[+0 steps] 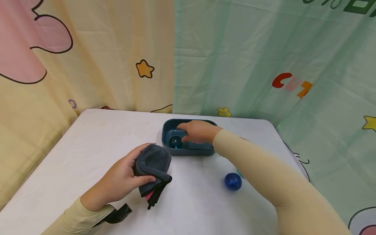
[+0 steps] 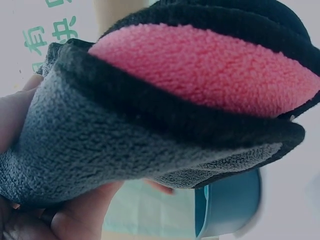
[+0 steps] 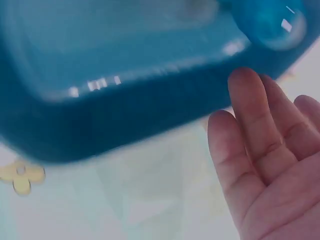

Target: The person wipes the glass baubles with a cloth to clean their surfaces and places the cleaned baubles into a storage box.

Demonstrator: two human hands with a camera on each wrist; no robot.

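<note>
My left hand point(image 1: 118, 179) holds a folded grey cleaning cloth point(image 1: 153, 161) with black edging, thumb in front and fingers behind. Pink fabric point(image 2: 210, 70) shows between its folds in the left wrist view. Over the dark teal plastic bin point(image 1: 188, 152) reaches my right hand point(image 1: 198, 132), its fingers extended and nothing in its grasp. A clear blue ball point(image 1: 175, 142) lies in the left part of the bin, close to those fingers. In the right wrist view, the fingertips point(image 3: 244, 80) are right by the bin's rim, below the ball.
A dark blue ball point(image 1: 233, 181) sits on the white-covered table point(image 1: 102, 140), right of centre. Behind it, a light teal ball point(image 1: 239, 172) is mostly hidden by the right forearm. Printed curtains point(image 1: 223, 58) hang along the table's back and sides.
</note>
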